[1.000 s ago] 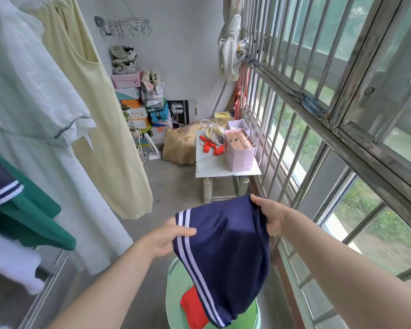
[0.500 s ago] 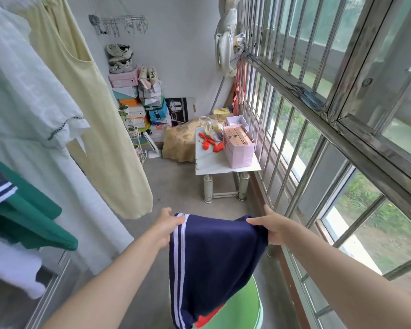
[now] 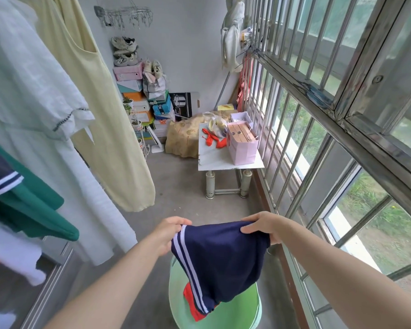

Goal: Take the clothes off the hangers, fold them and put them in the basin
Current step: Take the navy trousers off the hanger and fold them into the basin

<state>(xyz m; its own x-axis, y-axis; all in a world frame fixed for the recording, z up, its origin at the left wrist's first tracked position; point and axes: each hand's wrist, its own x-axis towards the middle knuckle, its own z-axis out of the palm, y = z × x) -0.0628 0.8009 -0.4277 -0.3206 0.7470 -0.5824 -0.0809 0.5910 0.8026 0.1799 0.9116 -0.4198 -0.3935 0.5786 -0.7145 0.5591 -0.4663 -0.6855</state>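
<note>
Hanging limp at lower centre of frame, the navy garment (image 3: 223, 257) looks light, soft and floppy, likely easy to fold. Top corners are the sensible hold: left hand (image 3: 169, 233) pinches the striped corner, right hand (image 3: 263, 226) pinches the other. Green basin (image 3: 242, 309) sits directly below, red cloth (image 3: 191, 302) inside.

1. The navy garment (image 3: 223, 257) is soft, matt cloth with white stripes.
2. The basin (image 3: 237, 312) is smooth green plastic, faintly glossy.
3. The yellow dress (image 3: 109, 115) is thin matt cloth.
4. The window bars (image 3: 301, 148) are shiny bare metal.
5. The floor (image 3: 183, 191) is rough grey concrete.
6. The pink bag (image 3: 243, 150) is matt paper.
</note>
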